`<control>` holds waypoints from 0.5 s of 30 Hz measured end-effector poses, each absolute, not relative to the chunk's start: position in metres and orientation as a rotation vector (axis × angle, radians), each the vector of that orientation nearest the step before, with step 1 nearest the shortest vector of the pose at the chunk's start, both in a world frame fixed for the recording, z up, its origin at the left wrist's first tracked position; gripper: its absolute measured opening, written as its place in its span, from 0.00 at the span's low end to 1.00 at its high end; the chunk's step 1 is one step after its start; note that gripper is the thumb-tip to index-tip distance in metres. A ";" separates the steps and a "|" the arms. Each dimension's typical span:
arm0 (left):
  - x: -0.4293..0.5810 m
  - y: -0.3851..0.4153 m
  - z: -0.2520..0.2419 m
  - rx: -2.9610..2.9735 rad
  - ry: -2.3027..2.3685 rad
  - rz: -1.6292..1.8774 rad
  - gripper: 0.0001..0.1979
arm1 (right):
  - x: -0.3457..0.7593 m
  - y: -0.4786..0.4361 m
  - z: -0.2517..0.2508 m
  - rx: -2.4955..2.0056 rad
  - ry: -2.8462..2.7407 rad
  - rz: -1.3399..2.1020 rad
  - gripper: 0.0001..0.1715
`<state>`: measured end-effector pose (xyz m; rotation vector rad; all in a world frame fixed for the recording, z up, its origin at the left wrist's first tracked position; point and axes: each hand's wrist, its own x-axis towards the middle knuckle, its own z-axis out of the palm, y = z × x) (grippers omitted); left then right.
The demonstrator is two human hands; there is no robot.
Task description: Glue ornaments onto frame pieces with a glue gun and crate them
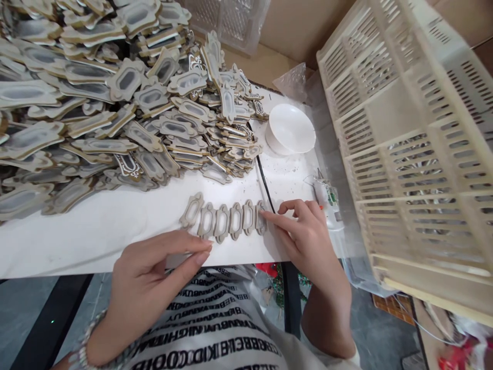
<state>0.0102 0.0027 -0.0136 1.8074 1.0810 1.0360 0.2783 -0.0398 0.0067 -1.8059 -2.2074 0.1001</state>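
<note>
In front of me on the white tabletop, several small grey frame-shaped plates (221,224) stand side by side in a short row. The leftmost plate (191,209) is tilted. My left hand (162,267) is just below the row's left part, thumb and index fingertip pressed together; whatever they may pinch is too small to make out. At the other end, my right hand (304,231) reaches in with its index finger stretched out, its tip touching the rightmost plate (261,218). Its other fingers are loosely bent, and I see nothing held in them.
A large heap of similar plates (127,82) covers the table's back left. Behind the row on the right sits a white bowl (290,131). A black cord (265,182) runs toward my right hand. Tall cream plastic crates (385,110) stand along the right side.
</note>
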 end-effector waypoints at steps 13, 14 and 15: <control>-0.034 0.044 -0.012 2.423 1.456 1.081 0.07 | 0.271 -0.042 0.007 -1.822 -2.195 0.119 0.16; -0.040 0.044 -0.015 2.365 1.500 1.059 0.07 | 0.271 -0.043 0.007 -1.825 -2.181 0.119 0.17; -0.045 0.043 -0.017 2.279 1.546 1.039 0.07 | 0.273 -0.045 0.007 -1.827 -2.162 0.112 0.17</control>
